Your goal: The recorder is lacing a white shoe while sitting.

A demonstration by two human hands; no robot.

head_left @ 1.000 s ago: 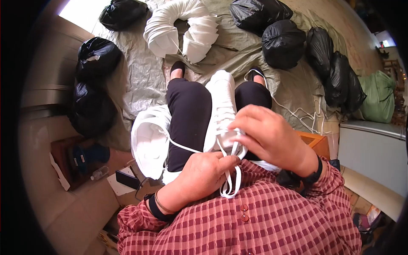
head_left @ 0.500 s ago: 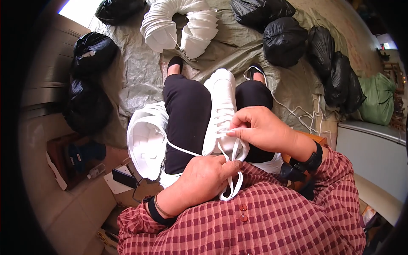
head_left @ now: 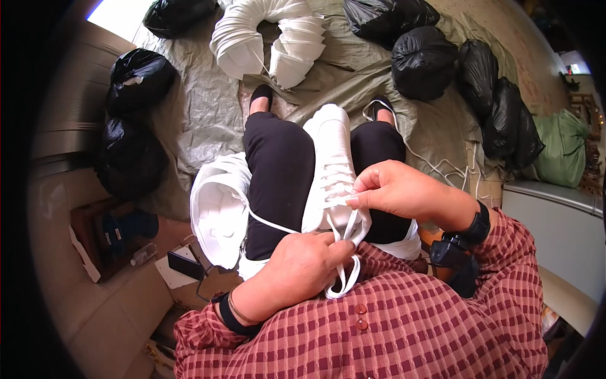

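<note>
A white shoe upper [head_left: 331, 145] lies lengthwise between my thighs, its toe pointing away from me and its laces crossing up the front. At its near end, my left hand [head_left: 303, 262] is closed on white shoelace [head_left: 344, 285], whose loops hang below the fingers. My right hand [head_left: 394, 186] pinches a lace between thumb and fingertips at the right side of the lacing. Beside my left thigh rests a stack of white shoe uppers [head_left: 218, 218], with a white cord running from it across my thigh toward my left hand.
On the floor cloth [head_left: 211, 120] ahead lies a curved row of nested white uppers [head_left: 300, 50]. Black plastic bags [head_left: 423, 63] stand along both sides. A green sack [head_left: 562, 151] is at the right, loose white laces [head_left: 464, 174] nearby. A phone [head_left: 184, 265] lies at the lower left.
My right hand has shifted slightly right and down, still pinching at the lacing. The left hand stays nearly in place on the laces.
</note>
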